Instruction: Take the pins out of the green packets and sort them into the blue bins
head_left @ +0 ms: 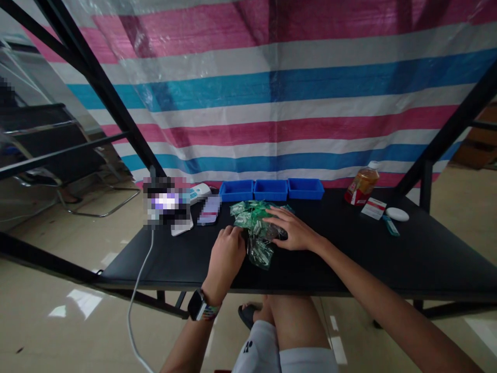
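Lap: white shorts (272, 352) and bare knees sat nearest the lens, tucked under the table edge, one foot in a dark sandal (248, 315) below.
Left wrist: a black smartwatch on a multicoloured strap (197, 305) faced upward.
Left hand (225, 256): it was curled, knuckles up, with its fingertips at the left edge of the heap; whether they pinched a packet could not be told, as the back of the hand hid them.
Right hand (289, 230): it lay open and flat, fingers spread, on the right side of the heap, probably to stop the slippery packets sliding.
Heap: small clear and green plastic packets (252, 212) lay piled mid-table, between the two hands and within easy reach.
Table: a matt black tabletop (388, 259) bore everything.
Trays: three shallow blue plastic trays (271, 189) stood in a row just behind the heap, seemingly close for sorting.
Right side: a clear bottle of amber drink (362, 187), a white and red card (374, 208) and a white round disc (397, 214) sat well apart.
Left side: a dark phone (209, 210) lay near the heap; a white cable (140, 280) hung off the edge.
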{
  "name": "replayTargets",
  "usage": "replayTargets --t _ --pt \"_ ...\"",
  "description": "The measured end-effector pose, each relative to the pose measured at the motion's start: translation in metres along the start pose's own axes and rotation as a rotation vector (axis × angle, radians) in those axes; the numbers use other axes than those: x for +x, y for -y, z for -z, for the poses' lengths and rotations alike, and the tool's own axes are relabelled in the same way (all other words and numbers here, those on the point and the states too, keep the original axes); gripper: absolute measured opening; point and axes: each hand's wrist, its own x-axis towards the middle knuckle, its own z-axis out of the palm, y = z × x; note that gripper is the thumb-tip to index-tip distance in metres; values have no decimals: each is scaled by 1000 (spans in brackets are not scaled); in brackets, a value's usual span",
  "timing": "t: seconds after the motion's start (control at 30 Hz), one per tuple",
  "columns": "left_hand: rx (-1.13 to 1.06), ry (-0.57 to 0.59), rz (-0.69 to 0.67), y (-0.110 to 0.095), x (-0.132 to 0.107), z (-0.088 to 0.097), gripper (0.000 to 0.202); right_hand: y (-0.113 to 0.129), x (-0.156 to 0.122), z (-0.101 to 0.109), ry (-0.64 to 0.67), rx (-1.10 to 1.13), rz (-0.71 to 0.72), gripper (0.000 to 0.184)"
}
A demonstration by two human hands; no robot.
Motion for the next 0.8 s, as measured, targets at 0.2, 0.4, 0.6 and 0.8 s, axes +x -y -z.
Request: replayTargets --t 0.2,0.4,0.6,0.8 --pt "15 12 -437 15 -18 -13 75 -6 21 15 -79 -7 -66 63" --pt "85 116 -462 -6 31 -36 100 -46 71 -1 -177 -329 -314 51" --pt "63 199 -365 -30 58 -47 95 -61 66 0 -246 -445 -418 53" --pt "24 100 -211 -48 59 -67 84 -54 43 9 -284 -328 -365 50"
